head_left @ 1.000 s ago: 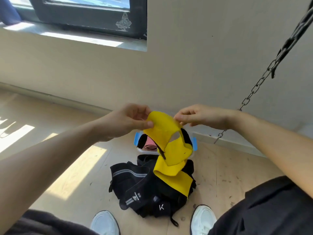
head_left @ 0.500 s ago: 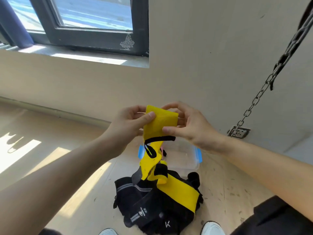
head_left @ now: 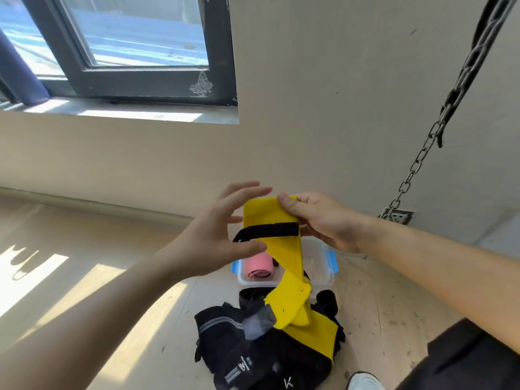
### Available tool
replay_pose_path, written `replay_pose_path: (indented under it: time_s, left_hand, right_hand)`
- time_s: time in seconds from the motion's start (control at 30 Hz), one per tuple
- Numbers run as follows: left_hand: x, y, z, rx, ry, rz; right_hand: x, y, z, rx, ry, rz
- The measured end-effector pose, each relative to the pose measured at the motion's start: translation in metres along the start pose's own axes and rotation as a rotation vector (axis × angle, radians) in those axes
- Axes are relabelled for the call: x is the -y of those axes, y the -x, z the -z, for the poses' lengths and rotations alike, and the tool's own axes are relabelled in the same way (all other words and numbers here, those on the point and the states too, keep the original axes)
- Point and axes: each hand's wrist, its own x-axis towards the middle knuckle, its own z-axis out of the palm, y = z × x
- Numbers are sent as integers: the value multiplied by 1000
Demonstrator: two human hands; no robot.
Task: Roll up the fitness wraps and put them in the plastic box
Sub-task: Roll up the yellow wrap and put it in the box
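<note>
- Yellow wrap (head_left: 267, 213): top end pinched in my right hand (head_left: 323, 220), tail hanging to the black wraps (head_left: 253, 347) heaped on the floor (head_left: 380, 299).
- Left hand (head_left: 213, 243) has just let go; fingers spread, no grip. Rolling not begun, I judge.
- Plastic box (head_left: 323, 267) beyond the heap, pink roll (head_left: 260, 267) inside.

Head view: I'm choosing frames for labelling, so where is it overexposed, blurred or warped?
In the head view, sun patches on the floor at left are blown out; the left hand is slightly soft; the yellow wrap is sharp; the wide lens bows the wall's base.
</note>
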Motion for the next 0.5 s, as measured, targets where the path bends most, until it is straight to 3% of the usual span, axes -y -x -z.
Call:
replay_pose_path:
  time_s: [0.13,0.33,0.5]
  left_hand:
    - [-3,-2,-8,-87,-27,-71]
    - [-8,-12,0,-240,149,26]
    - [-18,-25,0,-251,403,156]
  right_hand:
    - [2,3,1,41,-55,-48]
    - [12,6,2,79,-119,-102]
    - [30,7,9,9,-65,98]
